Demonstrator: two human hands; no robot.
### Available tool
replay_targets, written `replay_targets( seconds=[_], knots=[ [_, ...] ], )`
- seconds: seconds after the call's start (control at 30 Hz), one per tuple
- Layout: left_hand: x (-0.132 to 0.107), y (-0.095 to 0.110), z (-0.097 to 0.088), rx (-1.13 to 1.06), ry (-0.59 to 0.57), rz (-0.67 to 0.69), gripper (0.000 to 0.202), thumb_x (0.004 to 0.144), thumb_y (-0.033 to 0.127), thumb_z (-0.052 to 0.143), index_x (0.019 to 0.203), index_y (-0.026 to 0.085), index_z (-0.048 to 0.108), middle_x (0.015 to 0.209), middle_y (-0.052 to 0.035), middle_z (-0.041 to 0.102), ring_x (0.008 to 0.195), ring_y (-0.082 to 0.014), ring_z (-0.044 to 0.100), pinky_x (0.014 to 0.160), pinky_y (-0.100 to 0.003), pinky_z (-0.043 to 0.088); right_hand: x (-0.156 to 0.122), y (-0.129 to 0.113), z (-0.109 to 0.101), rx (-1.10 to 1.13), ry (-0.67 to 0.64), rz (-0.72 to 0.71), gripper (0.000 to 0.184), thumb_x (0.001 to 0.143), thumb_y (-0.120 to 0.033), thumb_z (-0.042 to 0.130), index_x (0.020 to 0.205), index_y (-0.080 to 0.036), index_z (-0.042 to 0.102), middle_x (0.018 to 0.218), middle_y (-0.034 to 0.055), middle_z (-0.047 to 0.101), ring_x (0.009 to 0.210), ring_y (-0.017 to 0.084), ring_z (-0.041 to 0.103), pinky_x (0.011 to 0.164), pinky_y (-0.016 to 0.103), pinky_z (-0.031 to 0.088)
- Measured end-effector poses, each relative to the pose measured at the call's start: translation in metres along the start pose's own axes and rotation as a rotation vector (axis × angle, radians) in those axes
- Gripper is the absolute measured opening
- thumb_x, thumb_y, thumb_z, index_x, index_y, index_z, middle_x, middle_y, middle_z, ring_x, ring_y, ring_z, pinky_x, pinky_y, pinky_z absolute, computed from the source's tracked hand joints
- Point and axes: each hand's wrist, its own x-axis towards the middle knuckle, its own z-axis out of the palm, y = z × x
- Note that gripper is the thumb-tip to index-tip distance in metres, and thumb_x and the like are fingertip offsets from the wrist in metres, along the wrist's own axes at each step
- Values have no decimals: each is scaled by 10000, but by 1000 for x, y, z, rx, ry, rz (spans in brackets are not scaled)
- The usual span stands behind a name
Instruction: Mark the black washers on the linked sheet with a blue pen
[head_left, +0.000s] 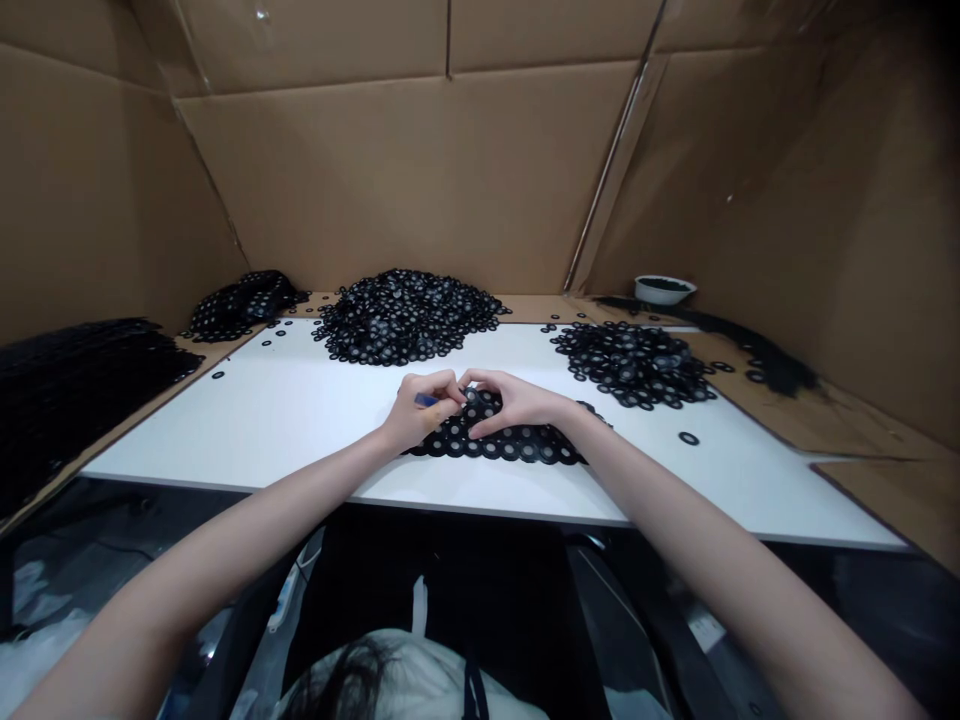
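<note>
A black rubber sheet (517,443) punched with rings lies on the white board (300,420) in front of me. My left hand (418,408) rests at the sheet's left end, its fingers curled round a small blue tool (426,400). My right hand (510,397) sits just to the right, fingers bent and pinching the sheet's upper edge. The fingertips of both hands nearly meet above the sheet.
A large heap of black rings (409,315) lies at the back centre and a smaller heap (634,363) at the right. Punched sheets (244,303) are piled at the back left, dark stacks (67,380) at far left. A white bowl (664,289) stands back right. Cardboard walls surround the board.
</note>
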Motion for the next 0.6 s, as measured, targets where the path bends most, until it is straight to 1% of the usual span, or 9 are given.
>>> replay_targets(
  seconds=[0.13, 0.27, 0.43, 0.6],
  knots=[
    [0, 1, 0, -49, 10, -29, 83, 674, 136, 552, 599, 132, 588, 533, 33, 532, 512, -79, 457, 530, -207, 341, 0, 1, 0, -14, 13, 16, 452, 607, -377, 750, 978, -214, 550, 1030, 13, 570, 998, 214, 521, 911, 325, 397],
    [-2, 1, 0, -82, -36, -55, 73, 659, 134, 546, 600, 127, 586, 538, 26, 555, 512, -83, 463, 531, -208, 351, 0, -1, 0, -5, 17, 32, 458, 599, -381, 753, 973, -209, 551, 1032, 14, 575, 983, 213, 520, 897, 329, 402],
    [-3, 0, 1, -60, -82, -40, 78, 677, 158, 551, 625, 122, 595, 539, 25, 555, 510, -82, 463, 544, -209, 357, 0, -3, 0, 39, 2, -4, 431, 606, -379, 750, 948, -208, 549, 990, 7, 581, 939, 201, 536, 876, 320, 415],
    [-3, -1, 1, -20, -96, -33, 90, 687, 166, 538, 643, 125, 605, 555, 18, 576, 529, -95, 481, 562, -218, 366, 0, -5, 0, 49, 3, 27, 410, 591, -359, 757, 905, -205, 543, 954, 0, 577, 914, 194, 537, 864, 319, 416]
  ],
)
